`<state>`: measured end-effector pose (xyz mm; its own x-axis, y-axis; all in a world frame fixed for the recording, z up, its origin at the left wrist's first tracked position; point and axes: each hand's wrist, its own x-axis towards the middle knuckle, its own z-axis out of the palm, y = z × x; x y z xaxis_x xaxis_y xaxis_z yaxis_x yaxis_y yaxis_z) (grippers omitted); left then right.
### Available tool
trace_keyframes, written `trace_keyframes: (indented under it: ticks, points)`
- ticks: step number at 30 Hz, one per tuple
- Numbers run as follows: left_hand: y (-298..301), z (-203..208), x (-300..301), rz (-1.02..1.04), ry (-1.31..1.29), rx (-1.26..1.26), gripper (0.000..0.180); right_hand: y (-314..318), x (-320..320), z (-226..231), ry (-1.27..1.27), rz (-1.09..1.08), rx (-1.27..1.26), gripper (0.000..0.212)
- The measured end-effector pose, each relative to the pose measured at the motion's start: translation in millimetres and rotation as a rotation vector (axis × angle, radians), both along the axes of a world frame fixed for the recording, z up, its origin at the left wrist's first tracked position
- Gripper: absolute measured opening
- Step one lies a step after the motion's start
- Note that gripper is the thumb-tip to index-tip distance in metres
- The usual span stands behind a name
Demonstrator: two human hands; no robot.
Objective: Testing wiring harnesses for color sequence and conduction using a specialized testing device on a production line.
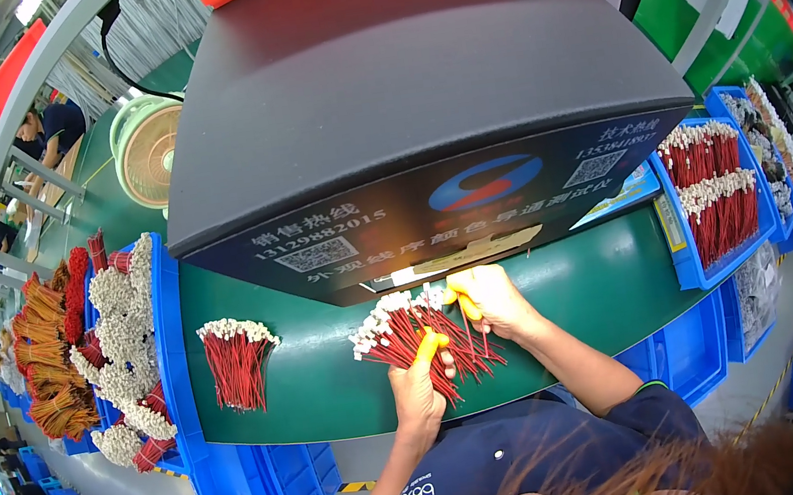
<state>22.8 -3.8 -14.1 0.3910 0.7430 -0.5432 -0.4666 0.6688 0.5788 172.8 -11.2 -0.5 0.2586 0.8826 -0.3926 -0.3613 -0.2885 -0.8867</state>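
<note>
A fanned pile of red wires with white connectors [408,331] lies on the green tabletop under the front edge of a large dark box. My left hand [420,393], a yellow cot on its thumb, is closed on the near part of these wires. My right hand [492,301], with yellow cots on its fingertips, pinches a red wire beside the pile's white ends. The connector at that wire's end is mostly hidden by the fingers. Apart from this pile, to the left, a neat bundle of the same wires [240,363] lies flat, white ends away from me.
The dark box [414,75] overhangs the work spot. Blue bins stand at both sides: the left bin [172,347] holds bundled wires, the right bin [686,254] two rows of red wires. A green fan [149,155] is at the back left, where another person [60,126] bends over a bench.
</note>
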Motion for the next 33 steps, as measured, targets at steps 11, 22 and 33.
trace_keyframes:
  ticks: [11,22,33]
  points:
    - [-2.0,2.2,3.7,-0.031,0.003,0.043,0.018,-4.4,-16.2,7.0,-0.132,0.181,0.075,0.021]
    - [1.1,0.8,0.3,-0.016,0.069,0.039,0.015,-0.7,-3.2,-9.5,0.266,0.032,0.07,0.027]
    - [-2.7,-4.0,1.6,-0.042,0.008,0.093,0.015,-9.6,-22.9,-0.3,-0.309,0.119,0.12,0.018]
